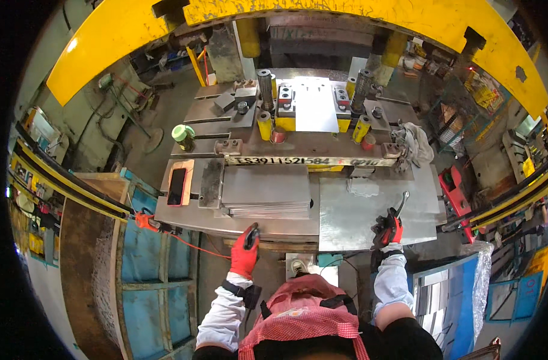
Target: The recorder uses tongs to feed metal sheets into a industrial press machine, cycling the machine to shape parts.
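My left hand (244,255), in a red glove with black on it, hovers by the front edge of the press table. Its fingers are curled together; whether anything sits inside is hidden. Just beyond it lies a stack of thin metal sheets (268,189). My right hand (391,231), also gloved in red and black, is closed around a slim metal hand tool (402,204) with a rounded end pointing away. It is over a wide metal plate (346,222). Farther back, a bright flat sheet (314,105) rests on the die between the guide posts.
A phone (176,187) and a green-lidded bottle (182,135) stand at the table's left. A grey rag (413,145) hangs at the right, near a red tool-like object (455,195). The yellow press frame (346,11) arches overhead. A blue panelled rack (145,258) stands lower left.
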`<act>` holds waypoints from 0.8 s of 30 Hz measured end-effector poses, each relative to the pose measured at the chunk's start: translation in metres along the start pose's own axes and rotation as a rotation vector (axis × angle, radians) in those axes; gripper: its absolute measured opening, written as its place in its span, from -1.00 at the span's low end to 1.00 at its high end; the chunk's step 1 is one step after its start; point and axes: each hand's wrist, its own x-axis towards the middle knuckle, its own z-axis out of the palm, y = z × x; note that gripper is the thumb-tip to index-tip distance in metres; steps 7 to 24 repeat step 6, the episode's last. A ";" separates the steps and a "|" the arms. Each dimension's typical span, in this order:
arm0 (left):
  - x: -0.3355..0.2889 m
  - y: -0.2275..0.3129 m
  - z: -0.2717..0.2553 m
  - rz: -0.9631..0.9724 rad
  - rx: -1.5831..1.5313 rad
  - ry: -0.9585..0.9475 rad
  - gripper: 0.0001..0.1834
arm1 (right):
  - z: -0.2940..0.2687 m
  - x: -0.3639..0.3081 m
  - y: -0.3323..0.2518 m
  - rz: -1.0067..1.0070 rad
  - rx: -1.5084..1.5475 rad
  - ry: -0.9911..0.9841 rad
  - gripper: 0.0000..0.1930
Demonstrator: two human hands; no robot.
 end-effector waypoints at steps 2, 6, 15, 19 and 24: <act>-0.002 -0.028 -0.017 0.011 0.472 0.034 -0.48 | -0.004 0.004 0.003 -0.017 -0.003 0.030 -0.58; 0.007 -0.051 -0.026 -0.002 1.054 -0.115 -0.30 | -0.010 0.012 0.006 0.003 0.006 0.032 -0.52; 0.007 -0.051 -0.026 -0.002 1.054 -0.115 -0.30 | -0.010 0.012 0.006 0.003 0.006 0.032 -0.52; 0.007 -0.051 -0.026 -0.002 1.054 -0.115 -0.30 | -0.010 0.012 0.006 0.003 0.006 0.032 -0.52; 0.007 -0.051 -0.026 -0.002 1.054 -0.115 -0.30 | -0.010 0.012 0.006 0.003 0.006 0.032 -0.52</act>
